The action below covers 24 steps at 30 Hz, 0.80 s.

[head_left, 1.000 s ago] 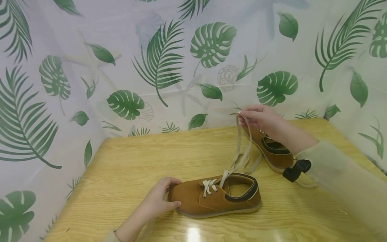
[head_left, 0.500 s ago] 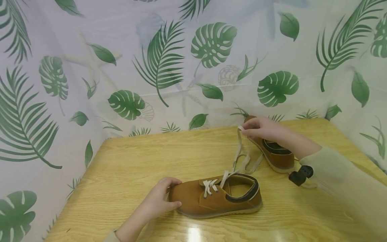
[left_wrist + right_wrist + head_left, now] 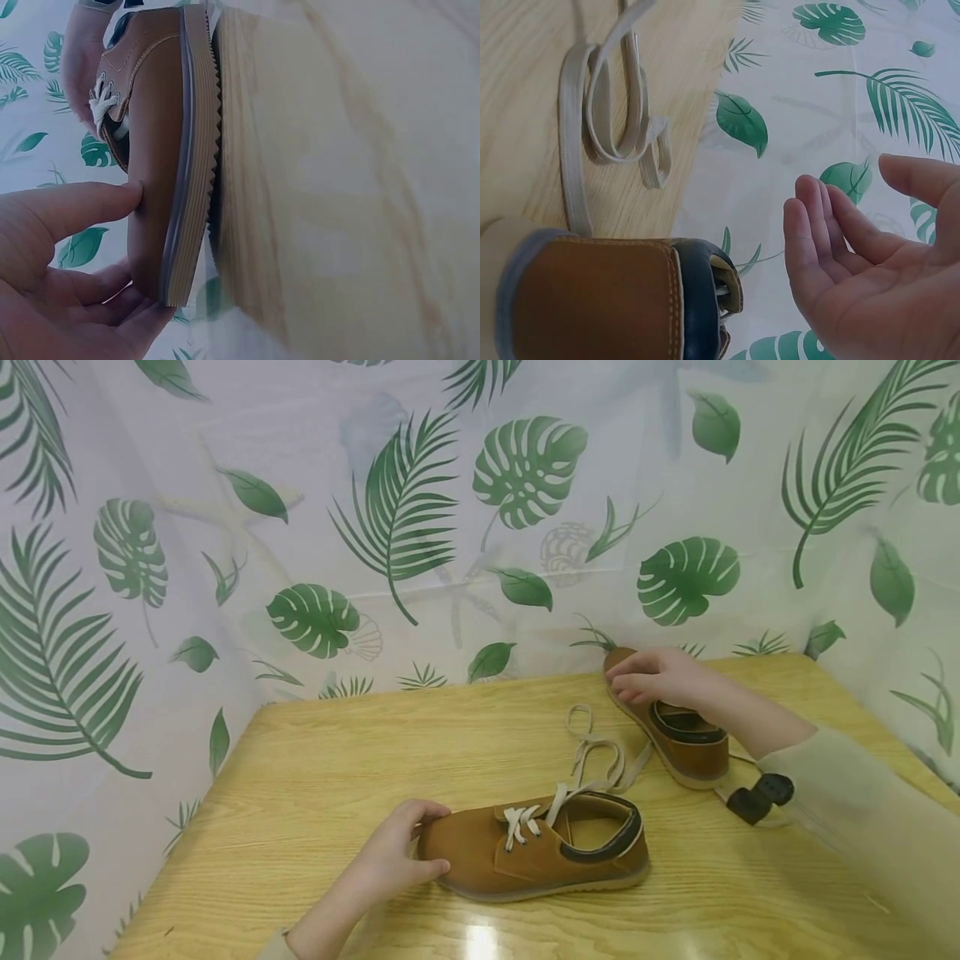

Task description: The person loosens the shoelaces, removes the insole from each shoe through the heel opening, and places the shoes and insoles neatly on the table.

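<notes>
A brown lace-up shoe (image 3: 474,853) lies on the table with its toe to the left. My left hand (image 3: 392,853) grips that toe, thumb on the near side and fingers on the far side; the left wrist view shows the thumb pressed on the upper (image 3: 157,150). From the shoe's opening a loose cream shoelace (image 3: 617,764) trails in loops over the wood. My right hand (image 3: 663,678) hovers over a second brown shoe (image 3: 697,760) at the back right, hiding part of it. In the right wrist view nothing lies between its fingers (image 3: 806,225).
The wooden table (image 3: 337,752) ends at a white cloth backdrop (image 3: 420,643) printed with green leaves. A black device (image 3: 759,797) is strapped at the right cuff. More lace runs on the table behind the second shoe.
My right hand has come down, let go of the shoelace and shifted slightly right. The lace has dropped into loops on the table. My left hand and the near shoe stay put.
</notes>
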Available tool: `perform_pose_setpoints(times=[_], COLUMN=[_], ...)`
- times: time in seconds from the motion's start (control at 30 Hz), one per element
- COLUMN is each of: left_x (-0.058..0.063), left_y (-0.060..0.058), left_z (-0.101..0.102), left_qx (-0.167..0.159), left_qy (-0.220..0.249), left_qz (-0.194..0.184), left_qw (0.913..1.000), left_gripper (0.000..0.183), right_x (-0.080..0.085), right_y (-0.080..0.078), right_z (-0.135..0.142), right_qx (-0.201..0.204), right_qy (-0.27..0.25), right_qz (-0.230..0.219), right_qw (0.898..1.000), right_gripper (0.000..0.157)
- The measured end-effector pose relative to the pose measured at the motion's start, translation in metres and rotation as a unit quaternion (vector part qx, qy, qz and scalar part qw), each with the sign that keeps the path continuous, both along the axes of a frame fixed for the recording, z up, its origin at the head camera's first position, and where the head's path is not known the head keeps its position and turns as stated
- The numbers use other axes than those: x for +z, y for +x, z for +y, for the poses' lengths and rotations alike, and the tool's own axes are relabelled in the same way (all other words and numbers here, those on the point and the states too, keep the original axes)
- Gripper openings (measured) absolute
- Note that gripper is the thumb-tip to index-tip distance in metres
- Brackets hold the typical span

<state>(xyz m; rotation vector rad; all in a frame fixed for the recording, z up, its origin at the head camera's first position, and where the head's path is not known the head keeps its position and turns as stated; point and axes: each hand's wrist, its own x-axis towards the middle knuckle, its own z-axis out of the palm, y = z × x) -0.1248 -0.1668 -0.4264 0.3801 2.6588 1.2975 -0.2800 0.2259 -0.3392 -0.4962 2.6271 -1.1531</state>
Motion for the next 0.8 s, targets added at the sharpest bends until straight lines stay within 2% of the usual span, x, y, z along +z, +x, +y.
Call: perform_pose_setpoints(times=[0.27,0.4,0.6,0.8], left_x=[0.000,0.000,0.000,0.003], left_y=[0.000,0.000,-0.001,-0.003], left_z=[0.001,0.000,-0.003,-0.005], left_qx=[0.014,0.020,0.035,0.050], left_qy=[0.009,0.017,0.020,0.018], left_qz=[0.000,-0.002,-0.006,-0.004], left_qw=[0.9999,0.9996,0.9992,0.9986], left_gripper=[0.058,0.061,0.060,0.060], right_x=[-0.001,-0.001,-0.004,-0.008], right_y=[0.009,0.018,0.034,0.052], right_z=[0.000,-0.001,-0.006,-0.013], right_qx=[-0.012,-0.002,0.044,0.097], right_qy=[-0.046,-0.067,-0.101,-0.149], right_qz=[-0.036,-0.053,-0.069,-0.098], right_qw=[0.998,0.996,0.992,0.979], right_gripper=[0.050,0.048,0.045,0.040])
